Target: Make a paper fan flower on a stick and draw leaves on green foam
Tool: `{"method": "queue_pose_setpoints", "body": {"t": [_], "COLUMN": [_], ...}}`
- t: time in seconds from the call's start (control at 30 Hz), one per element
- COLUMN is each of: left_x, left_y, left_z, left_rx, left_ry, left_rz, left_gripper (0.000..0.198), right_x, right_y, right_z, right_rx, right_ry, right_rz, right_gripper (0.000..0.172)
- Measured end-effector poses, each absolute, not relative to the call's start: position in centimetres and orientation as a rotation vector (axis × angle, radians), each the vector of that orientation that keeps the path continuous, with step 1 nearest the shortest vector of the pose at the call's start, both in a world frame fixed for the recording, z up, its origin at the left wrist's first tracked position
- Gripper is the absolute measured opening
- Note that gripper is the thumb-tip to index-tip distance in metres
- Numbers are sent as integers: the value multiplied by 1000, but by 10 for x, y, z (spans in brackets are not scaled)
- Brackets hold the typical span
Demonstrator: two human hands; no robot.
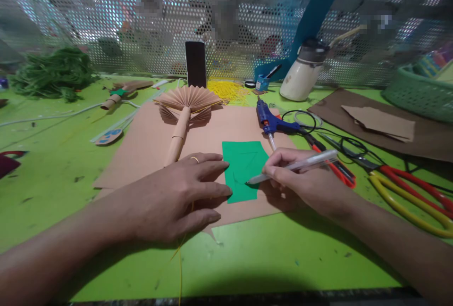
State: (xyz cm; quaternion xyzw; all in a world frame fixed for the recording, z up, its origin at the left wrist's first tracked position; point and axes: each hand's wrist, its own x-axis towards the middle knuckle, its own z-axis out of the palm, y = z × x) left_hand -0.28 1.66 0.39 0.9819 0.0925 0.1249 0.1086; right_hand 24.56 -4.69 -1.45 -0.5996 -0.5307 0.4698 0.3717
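A small piece of green paper (244,162) lies on a large brown sheet (226,129), with thin dark pen lines drawn on it. My right hand (297,174) grips a clear-barrelled pen (311,161), its tip touching the green paper near the lower curved line. My left hand (187,190) lies flat with fingers stretched out, fingertips on the paper's left edge. Just beyond my left hand is a pleated brown paper fan (189,98) with a rolled paper handle (179,131), whose lower end my hand hides.
A blue glue gun (271,119), a red cutter (341,171) and red-and-yellow scissors (406,193) lie on the right. Behind stand a phone (196,63), yellow strands (228,90) and a white flask (303,72). Green strands (53,72) sit at left, a green basket (421,91) at right.
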Motion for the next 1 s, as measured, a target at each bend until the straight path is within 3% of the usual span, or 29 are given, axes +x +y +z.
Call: {"method": "queue_pose_setpoints", "body": {"t": [0.47,0.7,1.0], "left_x": [-3,-3,-2], "left_y": [17,16,16], "left_z": [3,3,4], "left_rx": [2908,2921,2898], "left_ry": [287,271,289], "left_rz": [329,334,347], "left_gripper": [20,21,19], "right_x": [248,244,246], "right_y": [-45,-49,-48], "right_z": [-7,-7,-8], "right_rx": [-1571,-1528,-1540], "right_ry": [-1308,-1205,-1237], "right_rz": [1138,1357,1332], "right_gripper": [17,16,14]}}
